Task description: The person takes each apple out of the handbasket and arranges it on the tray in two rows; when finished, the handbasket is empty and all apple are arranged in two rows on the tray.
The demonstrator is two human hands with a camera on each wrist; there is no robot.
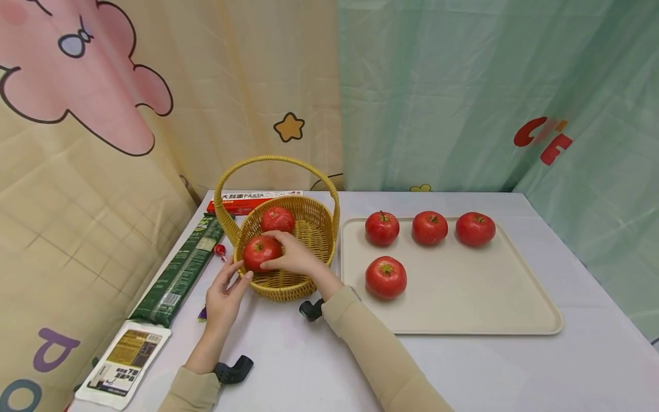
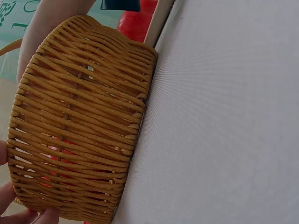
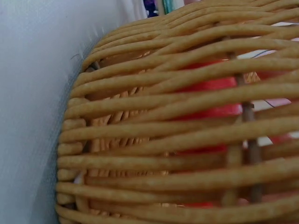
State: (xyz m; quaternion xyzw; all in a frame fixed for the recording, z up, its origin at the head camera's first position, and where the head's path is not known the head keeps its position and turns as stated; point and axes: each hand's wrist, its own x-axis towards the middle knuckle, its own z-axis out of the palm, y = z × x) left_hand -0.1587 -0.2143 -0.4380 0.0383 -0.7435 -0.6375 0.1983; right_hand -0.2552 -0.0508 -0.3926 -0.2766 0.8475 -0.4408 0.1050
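In the head view, a yellow wicker basket (image 1: 270,293) with a tall arched handle stands left of centre. My right hand (image 1: 293,255) reaches over its front rim and grips a red apple (image 1: 261,254), thumb and fingers on either side. Another apple (image 1: 278,220) lies behind it in the basket. At the left front rim, my left hand (image 1: 223,300) holds the basket with bent fingers and thumb. Left-hand fingertips (image 2: 48,216) show at the wicker wall (image 2: 79,116) in the left wrist view. Red shows through the weave (image 3: 187,130) in the right wrist view; the right hand is hidden there.
A beige tray (image 1: 479,297) on the right bears several apples (image 1: 386,278). Left of the basket lie a green packet (image 1: 180,274), a white pouch (image 1: 123,363) and a red wrapped candy (image 1: 220,250). Behind the basket is a red-and-white pasta box (image 1: 237,204). Curtains hang behind the table.
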